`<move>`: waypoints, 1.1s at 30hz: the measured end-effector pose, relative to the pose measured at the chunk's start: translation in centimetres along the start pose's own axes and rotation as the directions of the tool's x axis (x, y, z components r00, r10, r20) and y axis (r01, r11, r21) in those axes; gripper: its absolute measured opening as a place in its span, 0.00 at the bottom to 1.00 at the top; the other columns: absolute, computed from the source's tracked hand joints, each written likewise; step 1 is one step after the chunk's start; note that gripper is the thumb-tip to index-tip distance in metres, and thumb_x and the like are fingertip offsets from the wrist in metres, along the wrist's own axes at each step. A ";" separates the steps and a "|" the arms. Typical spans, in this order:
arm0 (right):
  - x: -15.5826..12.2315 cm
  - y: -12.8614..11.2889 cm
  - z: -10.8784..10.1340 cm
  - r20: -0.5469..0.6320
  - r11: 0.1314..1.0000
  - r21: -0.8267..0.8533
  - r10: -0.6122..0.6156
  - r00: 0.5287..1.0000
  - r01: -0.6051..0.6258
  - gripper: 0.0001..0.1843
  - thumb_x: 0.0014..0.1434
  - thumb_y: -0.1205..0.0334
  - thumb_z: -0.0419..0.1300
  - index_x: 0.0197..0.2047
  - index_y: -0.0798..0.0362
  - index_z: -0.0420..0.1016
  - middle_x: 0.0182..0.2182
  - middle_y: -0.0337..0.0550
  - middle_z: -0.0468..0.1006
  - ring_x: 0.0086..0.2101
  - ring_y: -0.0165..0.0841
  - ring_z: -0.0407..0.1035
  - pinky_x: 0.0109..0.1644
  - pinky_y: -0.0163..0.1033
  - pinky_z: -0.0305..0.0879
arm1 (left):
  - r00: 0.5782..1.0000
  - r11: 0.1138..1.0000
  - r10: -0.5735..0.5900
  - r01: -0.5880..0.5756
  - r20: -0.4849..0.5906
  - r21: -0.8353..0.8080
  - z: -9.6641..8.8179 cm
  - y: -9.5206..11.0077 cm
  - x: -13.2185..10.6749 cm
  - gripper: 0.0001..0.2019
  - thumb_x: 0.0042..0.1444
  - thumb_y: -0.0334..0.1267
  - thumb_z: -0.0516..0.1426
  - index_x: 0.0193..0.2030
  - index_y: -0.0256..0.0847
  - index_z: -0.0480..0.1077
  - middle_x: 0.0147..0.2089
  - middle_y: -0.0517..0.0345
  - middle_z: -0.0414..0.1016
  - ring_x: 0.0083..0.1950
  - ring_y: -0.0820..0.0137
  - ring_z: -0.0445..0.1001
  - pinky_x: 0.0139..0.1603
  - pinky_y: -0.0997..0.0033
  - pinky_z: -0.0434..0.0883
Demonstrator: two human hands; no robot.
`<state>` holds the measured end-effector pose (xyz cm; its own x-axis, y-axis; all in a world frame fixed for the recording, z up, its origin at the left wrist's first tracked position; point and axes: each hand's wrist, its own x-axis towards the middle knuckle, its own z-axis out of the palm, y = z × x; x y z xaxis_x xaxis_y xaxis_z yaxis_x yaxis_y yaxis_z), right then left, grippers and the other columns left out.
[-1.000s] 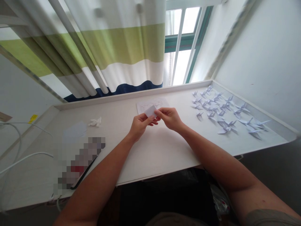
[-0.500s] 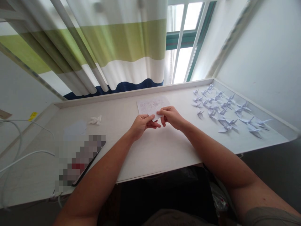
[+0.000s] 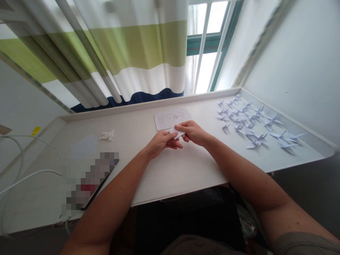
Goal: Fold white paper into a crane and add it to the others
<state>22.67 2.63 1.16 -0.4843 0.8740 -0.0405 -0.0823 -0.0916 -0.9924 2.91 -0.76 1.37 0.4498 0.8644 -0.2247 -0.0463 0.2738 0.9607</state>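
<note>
A small piece of folded white paper [image 3: 177,134] is pinched between both hands above the middle of the table. My left hand [image 3: 162,142] grips its left side with the thumb on top, the lower fingers stretched out beneath. On the right side, my right hand [image 3: 191,131] holds the paper between thumb and bent fingers. Just behind them lies a printed sheet [image 3: 166,119], flat on the table. Several folded white paper cranes [image 3: 249,120] stand in a group to the right, apart from my hands.
A crumpled white tissue [image 3: 107,135] and some loose paper squares [image 3: 84,145] lie at the left. Nearer me is a phone-like device [image 3: 92,182], its screen blurred out. White cables [image 3: 32,173] run along the left side. A low rim [image 3: 148,105] borders the table's back.
The paper between my hands has turned and now lies flatter. My right thumb has shifted slightly left, toward the left thumb. The cranes and other things stay put.
</note>
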 end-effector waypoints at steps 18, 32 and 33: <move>-0.2 0.0 0.6 0.066 0.957 -0.145 -0.244 0.968 0.251 0.20 0.60 0.46 0.72 0.30 0.54 0.79 0.21 0.38 0.77 0.23 0.27 0.69 0.26 0.33 0.66 | 0.960 0.892 0.268 -0.277 0.075 0.356 -0.2 -0.7 0.1 0.18 0.61 0.53 0.68 0.41 0.37 0.83 0.33 0.49 0.86 0.40 0.62 0.85 0.48 0.64 0.77; 0.8 1.3 -0.2 -0.131 0.865 -0.468 -0.270 0.954 0.181 0.26 0.69 0.35 0.60 0.42 0.52 0.79 0.21 0.36 0.73 0.20 0.30 0.63 0.26 0.37 0.63 | 0.978 0.927 0.173 -0.122 -0.118 0.353 -0.6 -0.2 0.3 0.19 0.63 0.53 0.65 0.33 0.39 0.74 0.24 0.57 0.77 0.20 0.74 0.71 0.24 0.72 0.62; 0.8 1.4 -0.6 -0.141 0.800 -0.558 -0.356 0.924 0.223 0.22 0.69 0.41 0.62 0.48 0.52 0.81 0.26 0.39 0.76 0.25 0.32 0.68 0.32 0.39 0.69 | 0.976 0.924 0.147 -0.078 -0.159 0.375 -0.8 -0.2 0.3 0.18 0.64 0.52 0.64 0.32 0.39 0.74 0.22 0.59 0.76 0.17 0.75 0.67 0.23 0.72 0.60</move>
<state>22.69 3.49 -0.30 -0.2957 0.9071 0.2995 0.3118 0.3880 -0.8673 2.36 -0.21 0.95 0.2908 0.9511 -0.1043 0.2568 0.0274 0.9661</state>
